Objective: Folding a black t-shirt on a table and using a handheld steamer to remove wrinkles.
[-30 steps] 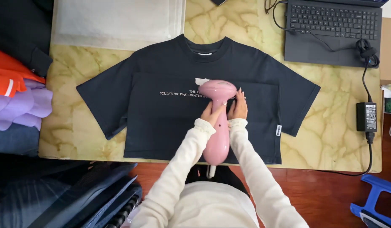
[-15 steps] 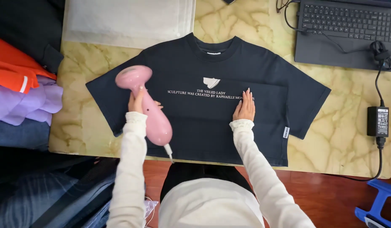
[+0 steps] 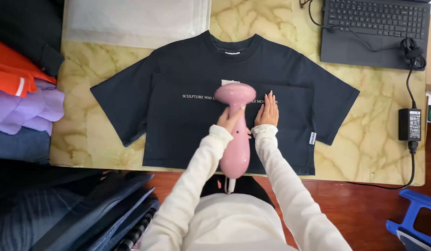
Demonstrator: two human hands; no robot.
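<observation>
Head view: left hand (image 3: 228,122) grips pink steamer (image 3: 236,135) over dark T-shirt (image 3: 178,111) — right hand (image 3: 267,111) lies flat, open, on it.

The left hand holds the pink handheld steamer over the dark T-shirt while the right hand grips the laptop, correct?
Not quite. The head view shows the right hand lying flat on the dark short-sleeved T-shirt, not gripping the black laptop. The left hand does hold the pink handheld steamer over it.

A small garment workroom, perhaps a clothing seller's packing desk; a dark T-shirt (image 3: 225,97) lies spread on a marble-patterned table (image 3: 364,153); folded clothes (image 3: 25,107) are stacked at the left; a laptop (image 3: 373,32) and its power brick (image 3: 409,124) sit at the right.
</observation>
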